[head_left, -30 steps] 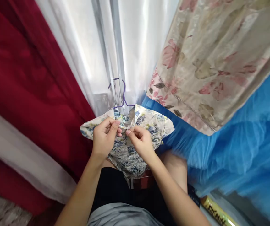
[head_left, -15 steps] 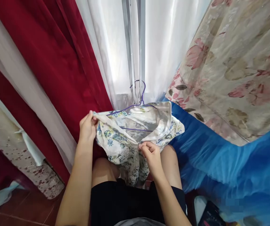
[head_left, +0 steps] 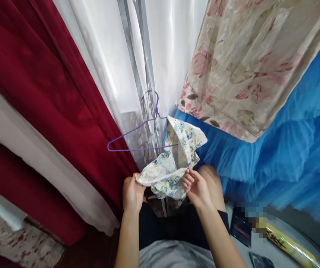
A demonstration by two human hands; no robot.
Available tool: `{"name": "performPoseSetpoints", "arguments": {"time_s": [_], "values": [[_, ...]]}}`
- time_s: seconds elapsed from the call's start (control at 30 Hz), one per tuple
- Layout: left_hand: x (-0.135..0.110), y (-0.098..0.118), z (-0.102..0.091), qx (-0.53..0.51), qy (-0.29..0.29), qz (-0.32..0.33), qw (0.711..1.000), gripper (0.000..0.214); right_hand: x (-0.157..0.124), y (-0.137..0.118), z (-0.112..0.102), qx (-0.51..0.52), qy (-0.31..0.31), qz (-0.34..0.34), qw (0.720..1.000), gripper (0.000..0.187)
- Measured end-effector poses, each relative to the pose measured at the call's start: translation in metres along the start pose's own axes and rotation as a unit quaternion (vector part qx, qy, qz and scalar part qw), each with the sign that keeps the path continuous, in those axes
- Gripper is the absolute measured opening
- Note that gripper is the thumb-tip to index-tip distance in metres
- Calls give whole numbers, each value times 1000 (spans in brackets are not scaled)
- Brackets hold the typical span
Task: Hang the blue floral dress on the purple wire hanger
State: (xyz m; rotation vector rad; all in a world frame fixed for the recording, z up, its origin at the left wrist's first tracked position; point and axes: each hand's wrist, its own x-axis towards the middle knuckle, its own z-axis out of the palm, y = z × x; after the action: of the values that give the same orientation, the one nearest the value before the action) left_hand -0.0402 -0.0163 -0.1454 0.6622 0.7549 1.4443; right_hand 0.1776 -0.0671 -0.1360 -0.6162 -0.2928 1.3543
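A small floral garment (head_left: pixel 173 163), white with blue and yellow flowers, hangs by one side from a purple wire hanger (head_left: pixel 133 138). The hanger's hook is caught on a metal window frame (head_left: pixel 144 74). The hanger's left arm is bare; only its right end is still inside the cloth. My left hand (head_left: pixel 132 193) pinches the garment's lower left edge. My right hand (head_left: pixel 196 188) grips the cloth's lower right edge. Both hands are closed on the fabric, just above my knees.
A dark red curtain (head_left: pixel 45 108) and a white sheer curtain (head_left: pixel 104 56) hang to the left. A floral sheet (head_left: pixel 246 63) and blue netting (head_left: pixel 288 149) fill the right. A yellow packet (head_left: pixel 288 245) and a dark flat object (head_left: pixel 240 225) lie at lower right.
The garment's left side has slid off the hanger, baring the hanger's left arm. Both hands have dropped lower and come closer together, pulling the cloth down.
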Motion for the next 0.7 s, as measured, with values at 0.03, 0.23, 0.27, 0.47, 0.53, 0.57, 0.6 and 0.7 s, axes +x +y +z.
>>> {"name": "performPoseSetpoints", "arguments": {"time_s": [0.03,0.23,0.27,0.47,0.53,0.57,0.6,0.7], "values": [[-8,2,10,6,-35,12,999,36,0,-2,-5,9,17,-7,1000,19],[-42,-2,69,68,-167,48,982,42,18,-9,-38,17,43,15,999,16],[-46,-8,76,74,-172,45,981,42,20,-10,-45,7,37,25,999,16],[-69,-35,97,137,-273,23,952,39,3,-9,-59,-233,30,-16,972,22],[-75,-34,103,179,-298,40,937,37,-8,-14,-52,-334,-35,-19,942,24],[-78,-33,106,199,-306,48,930,36,-13,-18,-48,-369,-66,-15,927,25],[-81,-30,108,218,-313,54,923,35,-18,-22,-44,-397,-92,-13,913,27],[-88,-21,108,285,-318,87,900,27,-28,-29,-36,-458,-147,-11,876,37]]}}
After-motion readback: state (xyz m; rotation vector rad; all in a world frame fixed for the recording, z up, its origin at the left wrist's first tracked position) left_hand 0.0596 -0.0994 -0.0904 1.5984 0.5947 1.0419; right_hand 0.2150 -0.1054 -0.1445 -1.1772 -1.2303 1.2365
